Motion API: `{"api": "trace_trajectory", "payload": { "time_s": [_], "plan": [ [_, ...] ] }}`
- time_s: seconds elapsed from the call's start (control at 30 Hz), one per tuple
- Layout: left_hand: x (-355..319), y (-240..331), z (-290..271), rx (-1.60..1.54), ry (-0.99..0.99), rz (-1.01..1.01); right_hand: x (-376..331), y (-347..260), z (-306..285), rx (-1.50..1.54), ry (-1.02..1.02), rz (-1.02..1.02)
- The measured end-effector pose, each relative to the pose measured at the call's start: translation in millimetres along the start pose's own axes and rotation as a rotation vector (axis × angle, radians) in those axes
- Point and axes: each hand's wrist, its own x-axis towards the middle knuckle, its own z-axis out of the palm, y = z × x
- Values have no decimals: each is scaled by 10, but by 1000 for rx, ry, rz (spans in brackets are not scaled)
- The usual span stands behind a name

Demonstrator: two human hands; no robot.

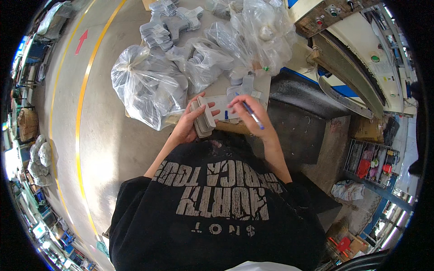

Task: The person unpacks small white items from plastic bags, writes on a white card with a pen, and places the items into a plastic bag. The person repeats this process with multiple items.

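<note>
My left hand (184,128) is closed round a small stack of flat, light-grey pieces with rounded ends (205,121), held on edge in front of my body. To the right of it, my right hand (254,118) grips a blue pen (253,116) that slants across the fingers. Between the two hands, a small dark-blue object, perhaps the pen's cap (226,114), lies on a pale sheet (220,103). Just beyond my right hand, some flat grey pieces (242,91) rest on the work surface.
A tied clear bag (149,86) of grey pieces stands at the left of the work surface. More clear bags (264,34) and loose stacks of grey pieces (158,34) lie farther back. A machine with buttons (332,16) and a black mat-like surface (294,108) are to the right.
</note>
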Motion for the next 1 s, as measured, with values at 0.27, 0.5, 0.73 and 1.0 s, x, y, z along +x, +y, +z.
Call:
{"api": "trace_trajectory", "payload": {
  "time_s": [0.27,0.5,0.73,1.0],
  "plan": [
    [24,9,-79,79,-20,18,71,52,550,-183,-12,-203],
    [7,41,-98,111,-20,-67,82,96,521,-97,-57,-43],
    [9,48,-78,107,-34,-110,79,151,530,-22,-44,-38],
    [67,32,-179,80,-46,-139,78,151,530,-80,47,-92]
  ]
}}
